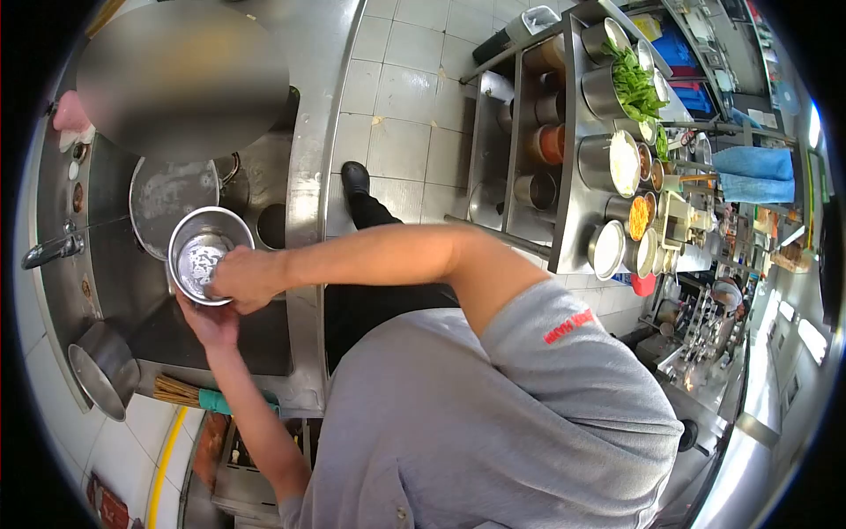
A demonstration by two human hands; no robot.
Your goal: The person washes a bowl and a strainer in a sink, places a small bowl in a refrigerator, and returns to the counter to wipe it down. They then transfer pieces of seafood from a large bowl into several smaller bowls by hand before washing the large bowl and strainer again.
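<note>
Over a sink (256,339), a round metal pot (196,236) is tilted so that I see into it, with whitish suds on its inside. My left hand (213,324) grips it from the near lower side, its fingers partly hidden behind the wall. My right hand (249,279) reaches over the rim with its fingers curled against the inside. Whatever those fingers hold, if anything, is hidden. Just beyond is a larger metal pot (167,189) with cloudy, foamy water.
A faucet (55,251) projects at the back wall. Another metal pot (106,366) and a bundle of thin sticks with a green wrap (211,401) lie left of the sink. On my right, a steel rack (564,198) carries several food containers, one holding leafy greens (634,84).
</note>
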